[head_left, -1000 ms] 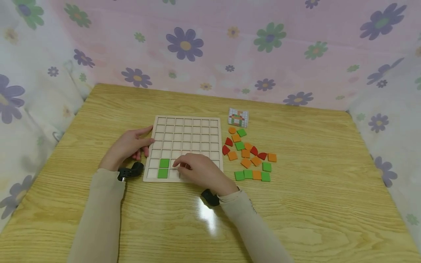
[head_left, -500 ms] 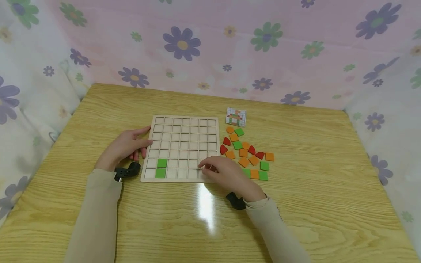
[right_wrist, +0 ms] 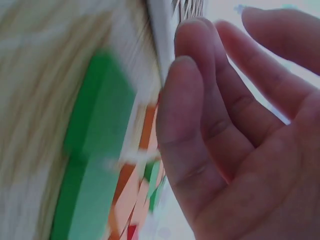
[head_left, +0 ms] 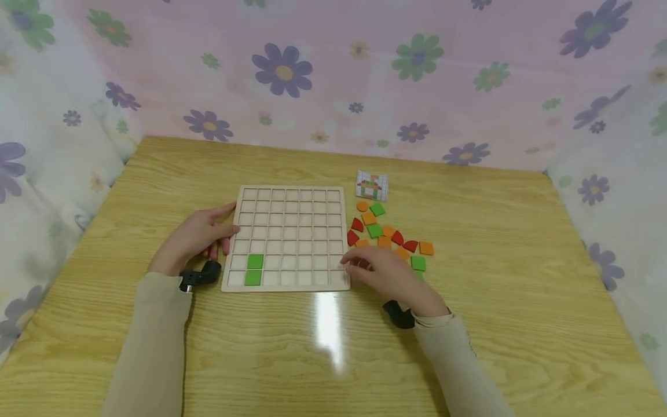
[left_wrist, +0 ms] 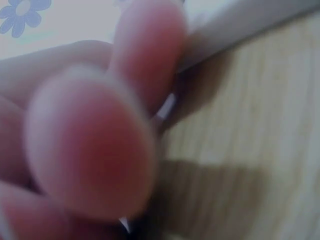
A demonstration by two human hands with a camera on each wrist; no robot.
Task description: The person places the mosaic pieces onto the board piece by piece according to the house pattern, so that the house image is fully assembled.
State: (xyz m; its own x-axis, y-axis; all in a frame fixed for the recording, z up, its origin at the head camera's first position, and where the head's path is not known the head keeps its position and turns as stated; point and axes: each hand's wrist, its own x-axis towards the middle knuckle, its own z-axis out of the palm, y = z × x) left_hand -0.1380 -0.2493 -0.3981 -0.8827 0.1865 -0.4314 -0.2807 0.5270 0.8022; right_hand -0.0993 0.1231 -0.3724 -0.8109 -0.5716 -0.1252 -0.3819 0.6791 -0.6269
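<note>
A pale wooden grid board lies on the table, with two green square tiles in its lower-left cells, one above the other. My left hand is at the board's left edge, thumb and index fingertip touching the rim; the left wrist view shows its fingertips large and blurred. My right hand hovers over the lower-right corner of the board, fingers loosely bent and holding nothing. In the right wrist view, its bare fingers appear beside green tiles on the table.
Right of the board lie loose orange square tiles, red quarter-round tiles and more green squares, some hidden behind my right hand. A small printed pattern card lies behind them. A flowered cloth hangs behind the table.
My right hand has moved right, from the lower middle of the board to its lower-right corner. The left hand has stayed at the left edge.
</note>
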